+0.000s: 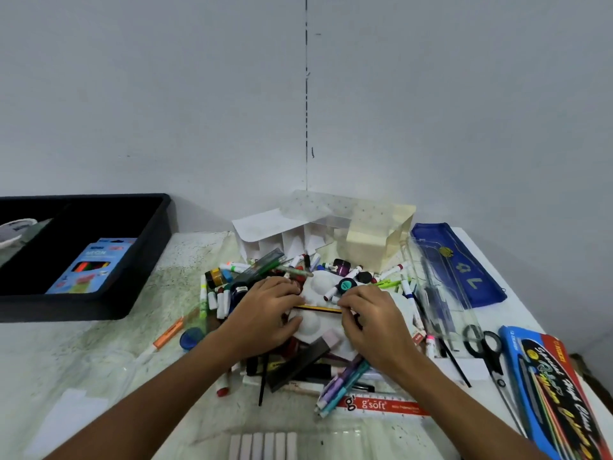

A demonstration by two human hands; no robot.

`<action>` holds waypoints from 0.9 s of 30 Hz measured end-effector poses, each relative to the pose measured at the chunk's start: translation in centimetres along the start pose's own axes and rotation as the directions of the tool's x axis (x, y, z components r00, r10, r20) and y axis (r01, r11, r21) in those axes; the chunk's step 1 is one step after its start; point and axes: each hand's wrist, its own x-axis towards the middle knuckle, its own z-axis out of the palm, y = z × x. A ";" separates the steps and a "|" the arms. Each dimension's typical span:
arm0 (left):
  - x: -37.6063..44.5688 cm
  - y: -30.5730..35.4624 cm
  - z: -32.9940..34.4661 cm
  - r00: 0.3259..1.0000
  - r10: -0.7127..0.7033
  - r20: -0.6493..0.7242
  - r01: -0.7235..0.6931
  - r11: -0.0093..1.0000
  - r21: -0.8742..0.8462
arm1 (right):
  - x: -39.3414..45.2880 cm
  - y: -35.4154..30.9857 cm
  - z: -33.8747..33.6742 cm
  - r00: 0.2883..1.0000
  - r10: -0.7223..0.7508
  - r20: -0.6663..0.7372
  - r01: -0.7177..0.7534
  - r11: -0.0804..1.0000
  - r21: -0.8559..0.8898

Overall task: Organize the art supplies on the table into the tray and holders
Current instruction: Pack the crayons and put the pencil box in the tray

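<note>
Two hands of mine meet over the heap of markers (229, 302) in the middle of the table (99, 343): my left hand (265, 313) and my right hand (371, 322) each pinch one end of a yellow-and-black pencil (318, 308), held level just above a white paint palette (315, 323). The black tray (146, 260) sits well apart at far left with a blue crayon box (89, 267) inside. A white divided holder (282, 239) stands behind the heap. Scissors (491, 353) lie at my right.

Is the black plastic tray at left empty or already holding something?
Not empty: the black plastic tray holds a blue marker box lying flat inside.
</note>
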 end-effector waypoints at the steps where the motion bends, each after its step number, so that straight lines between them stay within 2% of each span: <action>1: -0.4 -0.3 -0.4 1.000 -0.012 -0.011 0.012 1.000 -0.008 | 0.3 -0.3 0.3 1.000 -0.011 0.006 0.010 1.000 0.011; 8: -5.0 -4.1 -2.3 0.979 -0.193 -0.061 0.195 0.981 0.020 | 2.9 -3.3 3.0 0.981 -0.099 0.165 0.088 0.993 0.074; 14: -8.2 -5.7 -2.9 0.914 -0.392 0.106 0.388 0.920 0.064 | 4.6 -5.8 6.4 0.944 -0.177 0.278 0.189 0.982 -0.018; 19: -9.9 -6.0 -3.5 0.917 -0.391 0.077 0.397 0.914 -0.084 | 5.5 -6.4 7.0 0.950 -0.129 0.285 0.155 0.985 -0.070; 23: -10.4 -6.9 -4.0 0.894 -0.439 0.093 0.448 0.878 -0.170 | 6.7 -6.7 7.1 0.964 -0.084 0.252 0.104 0.992 -0.068; 27: -10.4 -8.3 -4.1 0.877 -0.479 0.049 0.476 0.848 -0.232 | 8.4 -8.3 8.1 0.940 -0.173 0.294 0.176 0.984 0.016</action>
